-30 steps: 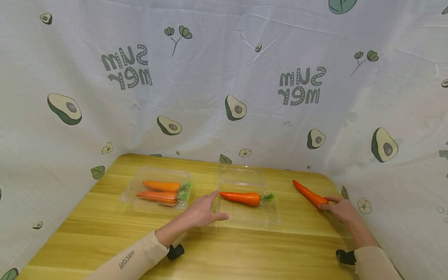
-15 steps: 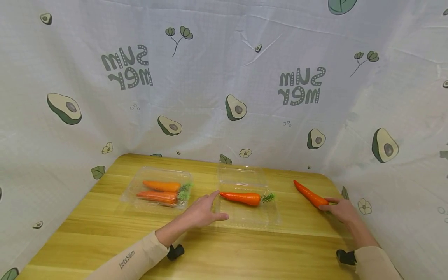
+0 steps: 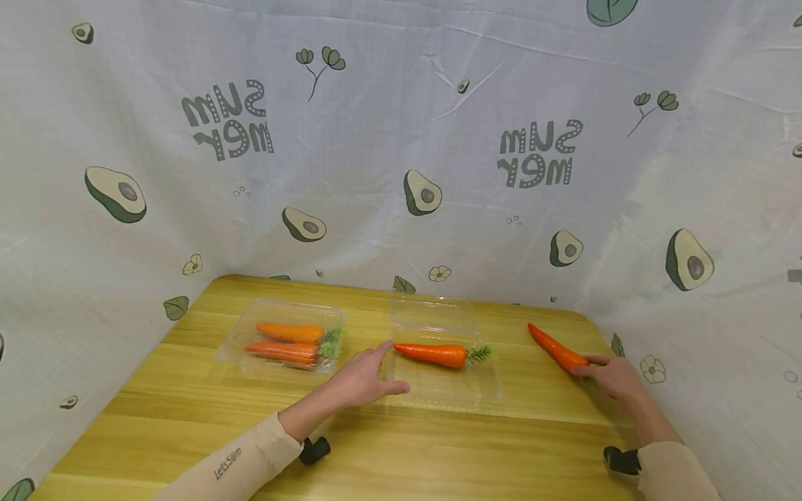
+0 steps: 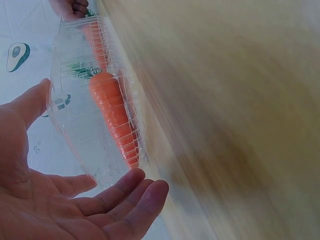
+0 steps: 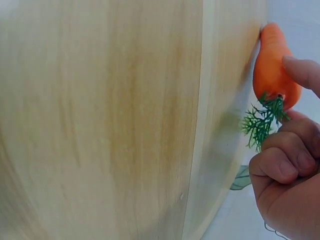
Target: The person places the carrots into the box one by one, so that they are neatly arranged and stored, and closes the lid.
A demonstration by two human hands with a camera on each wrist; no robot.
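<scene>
My left hand (image 3: 360, 379) is at the left side of an open clear plastic clamshell box (image 3: 441, 391), fingers relaxed and thumb spread; in the left wrist view its fingers (image 4: 142, 205) lie by the box's wall. One carrot (image 3: 432, 355) with a green top lies in that box, tip to the left. At the right of the table, my right hand (image 3: 614, 379) pinches a second carrot (image 3: 557, 349) by its thick end between thumb and forefinger. That carrot's green top (image 5: 265, 120) shows in the right wrist view, beside the curled other fingers.
A closed clear box (image 3: 250, 313) with two carrots (image 3: 289, 332) inside stands at the left on the wooden table (image 3: 388, 459). The open box's lid (image 3: 432, 311) lies folded back toward the patterned curtain (image 3: 376, 139) behind the table.
The carrot in my right hand has shifted very slightly to the right along with the hand. The left hand and both boxes have stayed where they were.
</scene>
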